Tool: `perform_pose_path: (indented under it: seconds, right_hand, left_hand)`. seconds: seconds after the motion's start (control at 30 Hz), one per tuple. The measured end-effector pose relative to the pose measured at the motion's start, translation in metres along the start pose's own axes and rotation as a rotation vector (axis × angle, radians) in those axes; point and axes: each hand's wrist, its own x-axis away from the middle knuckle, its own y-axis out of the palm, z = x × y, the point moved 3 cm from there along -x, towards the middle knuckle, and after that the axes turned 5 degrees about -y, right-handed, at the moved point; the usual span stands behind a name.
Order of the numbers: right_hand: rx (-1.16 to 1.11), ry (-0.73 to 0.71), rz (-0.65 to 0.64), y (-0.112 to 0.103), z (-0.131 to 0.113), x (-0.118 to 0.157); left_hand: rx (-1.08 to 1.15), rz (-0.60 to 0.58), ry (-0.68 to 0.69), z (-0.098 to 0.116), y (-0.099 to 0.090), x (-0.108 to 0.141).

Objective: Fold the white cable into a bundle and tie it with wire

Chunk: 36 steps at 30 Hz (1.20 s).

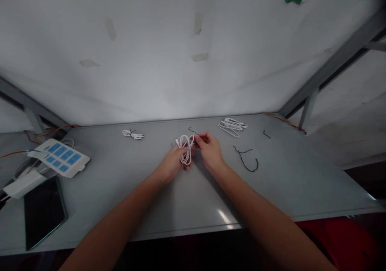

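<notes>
Both hands are closed on one white cable at the table's centre: left hand gripping the coil, right hand pinching its side. Loops could spring loose if the pinch slackens; the black tie at 3 o'clock lies apart.

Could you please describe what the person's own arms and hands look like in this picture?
Both forearms are bare up to the bottom edge of the frame, with no sleeves showing. The left hand and right hand wear no gloves. No watch, bracelet or ring is visible, though the dim picture could hide small items.
</notes>
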Motion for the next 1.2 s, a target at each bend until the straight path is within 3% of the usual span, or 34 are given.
perform_pose_path:
  seconds: [0.17, 0.3, 0.43, 0.53, 0.7, 0.8, 0.9, 1.0, 1.2]
  right_hand:
    - [0.213, -0.098, -0.046, 0.005, -0.009, 0.005]
    - [0.305, -0.159, -0.077, 0.008, -0.013, 0.008]
    - [0.387, -0.176, -0.071, -0.001, -0.014, 0.002]
    - [0.669, -0.219, -0.077, -0.009, -0.015, -0.004]
    - [1.029, -0.291, -0.319, -0.003, -0.019, -0.003]
    - [1.079, -0.312, -0.404, 0.005, -0.023, 0.004]
    - [1.091, -0.274, -0.38, 0.009, -0.025, 0.008]
    - [1.081, -0.22, -0.357, 0.011, -0.026, 0.011]
    - [1.1, -0.188, -0.361, 0.014, -0.027, 0.014]
  left_hand:
    - [-0.341, -0.028, 0.083, 0.015, 0.003, 0.009]
    - [-0.468, -0.029, 0.063, 0.013, 0.001, 0.012]
    - [-0.418, -0.048, 0.016, 0.007, -0.005, 0.011]
    - [-0.288, 0.019, -0.012, 0.012, -0.014, 0.009]
    - [-0.093, 0.11, -0.126, 0.02, -0.026, 0.005]
    - [-0.216, 0.168, -0.036, 0.022, -0.033, 0.004]
    - [-0.377, 0.145, 0.115, 0.023, -0.032, 0.004]
    - [-0.367, 0.13, 0.213, 0.023, -0.027, 0.005]
    - [-0.235, 0.181, 0.122, 0.022, -0.025, 0.001]
